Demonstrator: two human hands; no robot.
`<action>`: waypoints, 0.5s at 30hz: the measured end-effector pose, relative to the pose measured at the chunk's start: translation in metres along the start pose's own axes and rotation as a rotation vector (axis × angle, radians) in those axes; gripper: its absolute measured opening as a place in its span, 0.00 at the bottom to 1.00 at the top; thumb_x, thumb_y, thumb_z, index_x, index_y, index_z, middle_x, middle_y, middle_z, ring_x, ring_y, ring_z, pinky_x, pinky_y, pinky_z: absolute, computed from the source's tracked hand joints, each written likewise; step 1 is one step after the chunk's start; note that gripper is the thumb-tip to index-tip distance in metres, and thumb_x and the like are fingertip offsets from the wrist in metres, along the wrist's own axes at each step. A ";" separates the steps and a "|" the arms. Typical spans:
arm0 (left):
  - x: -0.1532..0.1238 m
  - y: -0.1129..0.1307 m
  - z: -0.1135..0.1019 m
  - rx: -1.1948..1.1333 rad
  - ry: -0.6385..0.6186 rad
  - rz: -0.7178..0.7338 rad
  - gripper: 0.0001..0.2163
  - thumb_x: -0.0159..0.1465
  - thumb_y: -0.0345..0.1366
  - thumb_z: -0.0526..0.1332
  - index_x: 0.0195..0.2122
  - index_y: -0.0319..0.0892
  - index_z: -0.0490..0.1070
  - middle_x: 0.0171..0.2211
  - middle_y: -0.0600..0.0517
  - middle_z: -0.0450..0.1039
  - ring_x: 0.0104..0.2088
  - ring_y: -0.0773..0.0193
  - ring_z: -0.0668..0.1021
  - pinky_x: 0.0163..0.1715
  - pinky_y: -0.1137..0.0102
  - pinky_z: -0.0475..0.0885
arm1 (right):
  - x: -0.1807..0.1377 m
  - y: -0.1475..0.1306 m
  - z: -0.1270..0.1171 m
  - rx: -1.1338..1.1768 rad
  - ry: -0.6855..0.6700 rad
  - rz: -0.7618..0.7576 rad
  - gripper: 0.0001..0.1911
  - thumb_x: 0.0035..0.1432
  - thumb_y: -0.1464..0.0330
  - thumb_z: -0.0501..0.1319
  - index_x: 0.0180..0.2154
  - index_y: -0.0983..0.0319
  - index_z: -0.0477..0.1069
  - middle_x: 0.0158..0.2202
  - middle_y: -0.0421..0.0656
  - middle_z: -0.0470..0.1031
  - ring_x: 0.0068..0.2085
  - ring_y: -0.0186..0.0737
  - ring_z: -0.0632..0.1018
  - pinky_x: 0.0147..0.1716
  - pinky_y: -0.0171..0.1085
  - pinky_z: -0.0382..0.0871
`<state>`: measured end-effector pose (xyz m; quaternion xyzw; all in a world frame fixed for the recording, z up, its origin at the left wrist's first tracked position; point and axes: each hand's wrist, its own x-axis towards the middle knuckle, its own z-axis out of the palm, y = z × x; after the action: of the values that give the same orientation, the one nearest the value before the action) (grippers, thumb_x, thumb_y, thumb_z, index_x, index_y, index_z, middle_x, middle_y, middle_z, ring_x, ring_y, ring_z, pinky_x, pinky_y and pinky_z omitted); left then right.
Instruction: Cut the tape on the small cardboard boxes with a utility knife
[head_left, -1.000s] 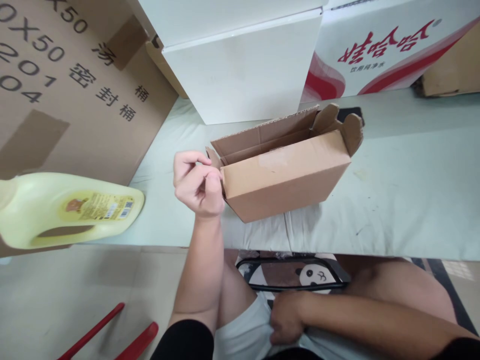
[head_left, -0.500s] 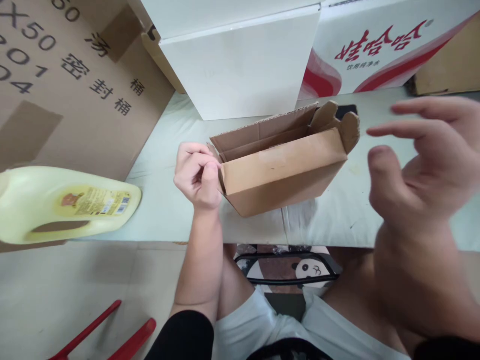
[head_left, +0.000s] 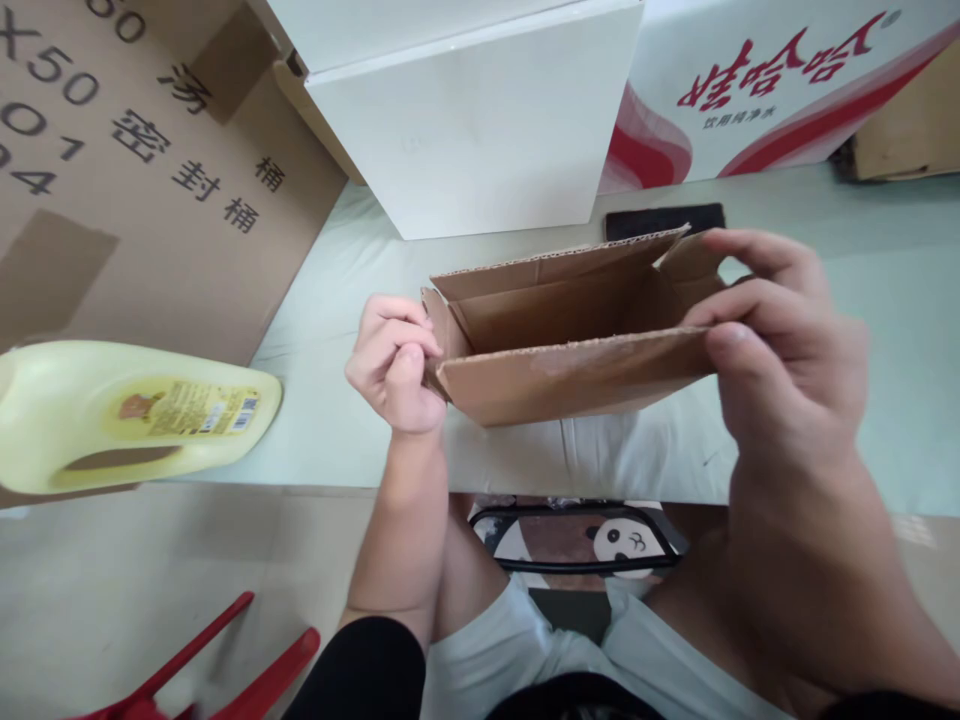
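A brown cardboard box [head_left: 570, 385] stands on the pale green cloth in front of me, its top open and its long flaps raised. The inside that shows is bare cardboard. My left hand [head_left: 397, 365] is closed on the small flap at the box's left end, fingers curled and thumb pressed against it. At the other end my right hand [head_left: 787, 340] grips the front flap's corner between thumb and fingers, while its index finger touches the small right-end flap.
Behind the box lies a dark flat phone-like object [head_left: 664, 220]. White cartons [head_left: 480, 130] stand at the back. On the left are a large printed carton [head_left: 150, 230] and a yellow bottle [head_left: 195, 410]. A red plastic piece [head_left: 262, 680] shows below, over the floor.
My right hand has come in from the right and taken hold of the box's right end. The front flap has swung up from folded over, opening the box wider.
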<state>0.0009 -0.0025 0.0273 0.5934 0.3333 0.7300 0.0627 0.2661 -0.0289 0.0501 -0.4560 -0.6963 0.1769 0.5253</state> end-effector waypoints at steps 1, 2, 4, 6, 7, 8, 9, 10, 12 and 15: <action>0.000 0.000 0.000 -0.014 -0.009 -0.028 0.17 0.67 0.44 0.61 0.21 0.46 0.72 0.24 0.48 0.67 0.28 0.58 0.71 0.31 0.57 0.63 | -0.001 -0.001 0.001 0.131 0.009 0.015 0.13 0.64 0.65 0.61 0.27 0.59 0.74 0.47 0.49 0.79 0.63 0.54 0.75 0.60 0.56 0.69; 0.000 0.000 -0.001 -0.033 -0.019 -0.053 0.17 0.68 0.45 0.60 0.22 0.47 0.74 0.24 0.48 0.68 0.30 0.56 0.72 0.31 0.57 0.64 | -0.001 0.000 0.002 0.235 0.019 0.013 0.14 0.64 0.67 0.62 0.25 0.59 0.73 0.40 0.46 0.79 0.61 0.52 0.76 0.61 0.55 0.68; 0.001 0.000 -0.002 -0.086 -0.056 -0.086 0.18 0.69 0.45 0.59 0.23 0.48 0.77 0.24 0.47 0.69 0.31 0.55 0.74 0.32 0.57 0.66 | -0.002 0.002 0.003 0.358 0.035 -0.022 0.16 0.64 0.69 0.62 0.22 0.59 0.74 0.30 0.42 0.75 0.56 0.49 0.79 0.64 0.55 0.66; 0.002 0.000 -0.005 -0.165 -0.105 -0.098 0.17 0.69 0.45 0.59 0.25 0.48 0.80 0.25 0.48 0.70 0.29 0.57 0.74 0.29 0.59 0.68 | -0.002 0.004 0.004 0.400 0.071 -0.063 0.17 0.64 0.68 0.62 0.21 0.58 0.74 0.24 0.40 0.70 0.51 0.48 0.81 0.65 0.56 0.65; 0.003 0.000 -0.007 -0.201 -0.142 -0.101 0.16 0.69 0.44 0.59 0.27 0.47 0.81 0.26 0.48 0.71 0.28 0.59 0.75 0.28 0.60 0.70 | -0.002 0.006 0.004 0.402 0.085 -0.072 0.18 0.64 0.68 0.63 0.20 0.58 0.72 0.23 0.39 0.70 0.48 0.46 0.81 0.65 0.56 0.65; 0.003 -0.001 -0.009 -0.227 -0.183 -0.104 0.15 0.69 0.43 0.60 0.28 0.47 0.82 0.28 0.49 0.71 0.27 0.61 0.75 0.28 0.62 0.71 | -0.002 0.007 0.004 0.390 0.093 -0.069 0.19 0.63 0.68 0.64 0.19 0.59 0.70 0.23 0.39 0.70 0.45 0.45 0.81 0.64 0.55 0.66; 0.003 -0.001 -0.010 -0.239 -0.223 -0.110 0.14 0.69 0.42 0.60 0.30 0.47 0.82 0.29 0.49 0.72 0.27 0.62 0.76 0.27 0.63 0.72 | -0.003 0.008 0.003 0.371 0.102 -0.058 0.19 0.62 0.68 0.66 0.19 0.59 0.69 0.24 0.39 0.72 0.43 0.44 0.81 0.63 0.54 0.67; 0.003 -0.002 -0.012 -0.237 -0.259 -0.117 0.12 0.69 0.39 0.61 0.31 0.46 0.83 0.30 0.49 0.73 0.28 0.64 0.76 0.27 0.65 0.73 | -0.003 0.009 0.002 0.353 0.108 -0.042 0.18 0.61 0.68 0.67 0.20 0.59 0.69 0.26 0.39 0.75 0.42 0.44 0.81 0.63 0.53 0.67; 0.002 -0.002 -0.013 -0.183 -0.323 -0.141 0.10 0.67 0.32 0.62 0.31 0.46 0.82 0.32 0.50 0.75 0.28 0.65 0.77 0.26 0.68 0.73 | -0.004 0.011 0.001 0.357 0.099 0.001 0.09 0.58 0.67 0.70 0.26 0.57 0.74 0.34 0.40 0.81 0.45 0.45 0.81 0.63 0.52 0.67; 0.000 -0.002 -0.011 -0.053 -0.411 -0.184 0.11 0.62 0.24 0.60 0.31 0.45 0.80 0.35 0.51 0.77 0.32 0.64 0.80 0.30 0.67 0.77 | -0.007 0.015 -0.001 0.455 0.060 0.052 0.10 0.56 0.66 0.71 0.42 0.54 0.80 0.47 0.43 0.82 0.55 0.48 0.78 0.62 0.50 0.69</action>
<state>-0.0093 -0.0055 0.0259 0.6949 0.3469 0.5934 0.2112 0.2737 -0.0276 0.0356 -0.3487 -0.6105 0.3295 0.6301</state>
